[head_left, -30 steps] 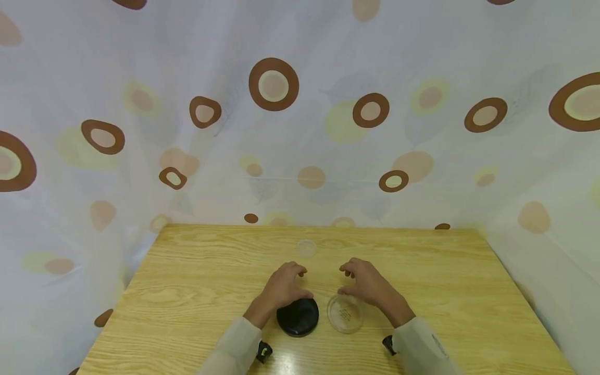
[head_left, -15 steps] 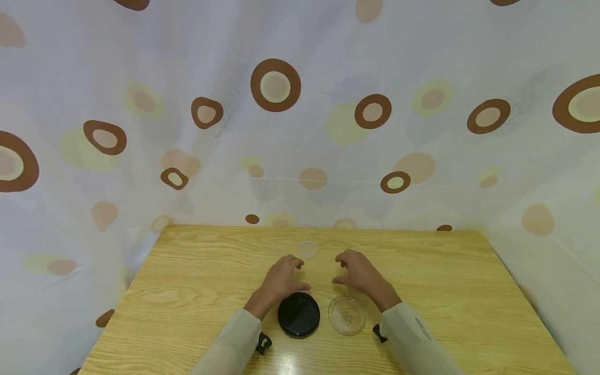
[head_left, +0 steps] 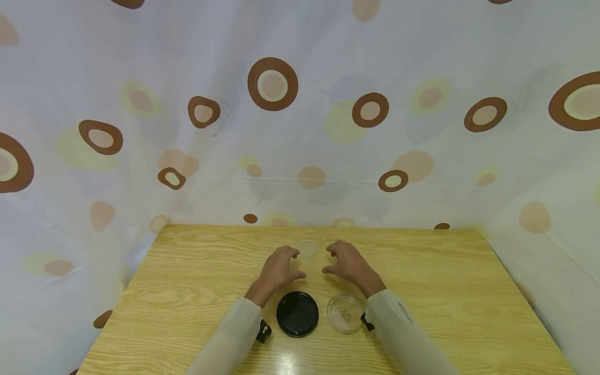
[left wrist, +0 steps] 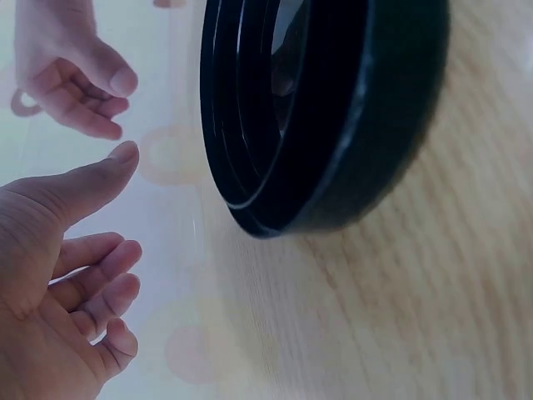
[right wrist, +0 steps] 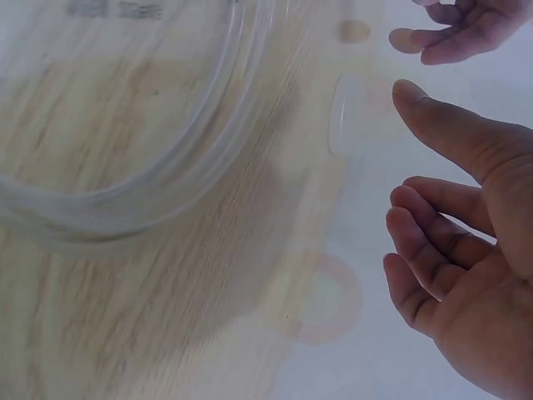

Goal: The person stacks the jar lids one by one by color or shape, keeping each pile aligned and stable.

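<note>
My left hand (head_left: pixel 278 268) hovers over the table behind a round black dish (head_left: pixel 297 314), fingers loosely bent and nothing held. Facing it, my right hand (head_left: pixel 350 264) is likewise bare, with thumb and fingers apart. A small clear disc (head_left: pixel 307 249) lies flat at the back, just beyond the gap between both hands. To the right of the black dish sits a round clear lid (head_left: pixel 345 313) with small printed text. The left wrist view shows the raised black rim (left wrist: pixel 333 167) close up. In the right wrist view the clear lid's edge (right wrist: pixel 191 183) is apart from the fingers.
A wood-grain table (head_left: pixel 197 291) bears all of these things. Behind it and along both sides hangs a white curtain (head_left: pixel 309 135) with brown and yellow spots. A black wrist camera (head_left: pixel 264 332) sits at the left cuff.
Both hands have moved away from the black dish and clear lid, toward the small disc at the back. The right hand also shifted left. The dish, lid and disc have stayed put.
</note>
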Demonstrator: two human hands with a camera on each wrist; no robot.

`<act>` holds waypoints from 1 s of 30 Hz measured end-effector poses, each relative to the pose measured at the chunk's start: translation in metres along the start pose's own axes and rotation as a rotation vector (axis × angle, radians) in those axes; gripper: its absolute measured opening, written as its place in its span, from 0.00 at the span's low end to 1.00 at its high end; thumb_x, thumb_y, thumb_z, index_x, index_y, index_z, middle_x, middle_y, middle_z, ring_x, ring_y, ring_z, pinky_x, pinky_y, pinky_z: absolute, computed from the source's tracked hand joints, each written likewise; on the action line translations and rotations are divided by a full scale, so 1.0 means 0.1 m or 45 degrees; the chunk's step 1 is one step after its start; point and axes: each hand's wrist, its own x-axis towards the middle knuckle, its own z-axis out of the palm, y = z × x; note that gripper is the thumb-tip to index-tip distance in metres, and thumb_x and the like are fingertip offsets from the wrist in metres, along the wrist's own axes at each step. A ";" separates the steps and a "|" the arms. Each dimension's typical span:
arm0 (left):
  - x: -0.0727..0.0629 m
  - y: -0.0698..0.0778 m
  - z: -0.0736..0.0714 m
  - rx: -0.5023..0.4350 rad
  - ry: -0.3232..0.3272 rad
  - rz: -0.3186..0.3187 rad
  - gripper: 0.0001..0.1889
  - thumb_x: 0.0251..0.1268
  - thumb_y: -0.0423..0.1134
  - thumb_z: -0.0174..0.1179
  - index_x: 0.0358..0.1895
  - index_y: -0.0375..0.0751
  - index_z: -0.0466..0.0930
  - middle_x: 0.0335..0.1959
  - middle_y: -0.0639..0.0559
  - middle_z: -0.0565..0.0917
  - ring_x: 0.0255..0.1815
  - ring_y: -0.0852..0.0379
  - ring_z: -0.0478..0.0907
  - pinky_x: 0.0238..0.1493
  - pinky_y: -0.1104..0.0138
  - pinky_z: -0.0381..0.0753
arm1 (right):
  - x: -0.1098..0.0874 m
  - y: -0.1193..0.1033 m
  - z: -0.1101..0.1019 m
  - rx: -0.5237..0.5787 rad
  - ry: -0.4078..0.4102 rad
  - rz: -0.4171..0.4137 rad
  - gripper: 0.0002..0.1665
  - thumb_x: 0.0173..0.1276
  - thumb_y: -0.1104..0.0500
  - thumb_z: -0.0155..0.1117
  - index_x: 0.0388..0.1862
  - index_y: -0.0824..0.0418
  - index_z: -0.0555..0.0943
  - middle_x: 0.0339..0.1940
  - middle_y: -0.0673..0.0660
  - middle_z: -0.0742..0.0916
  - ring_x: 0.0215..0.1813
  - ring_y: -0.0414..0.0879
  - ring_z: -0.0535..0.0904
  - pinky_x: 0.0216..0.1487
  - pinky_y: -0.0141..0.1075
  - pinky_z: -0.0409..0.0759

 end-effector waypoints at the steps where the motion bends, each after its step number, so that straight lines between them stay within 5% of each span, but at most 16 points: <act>1: 0.01 -0.01 0.00 -0.003 0.000 -0.004 0.30 0.51 0.48 0.71 0.56 0.37 0.77 0.48 0.47 0.79 0.50 0.48 0.76 0.49 0.56 0.78 | 0.01 -0.01 0.00 -0.003 0.006 -0.008 0.33 0.56 0.52 0.73 0.58 0.66 0.76 0.46 0.59 0.81 0.45 0.50 0.78 0.45 0.43 0.78; 16: 0.19 -0.09 0.02 -0.029 0.033 -0.041 0.29 0.51 0.45 0.72 0.56 0.35 0.77 0.48 0.44 0.79 0.48 0.47 0.76 0.48 0.55 0.78 | 0.24 -0.01 0.01 -0.063 -0.059 0.016 0.35 0.57 0.50 0.72 0.60 0.65 0.75 0.48 0.59 0.80 0.46 0.51 0.77 0.47 0.43 0.78; 30: 0.33 -0.18 0.11 -0.007 0.024 -0.073 0.29 0.49 0.45 0.73 0.54 0.34 0.78 0.45 0.44 0.80 0.45 0.48 0.78 0.48 0.57 0.79 | 0.44 0.06 0.11 0.076 -0.066 0.076 0.34 0.56 0.52 0.73 0.59 0.66 0.76 0.49 0.61 0.82 0.49 0.53 0.79 0.47 0.45 0.79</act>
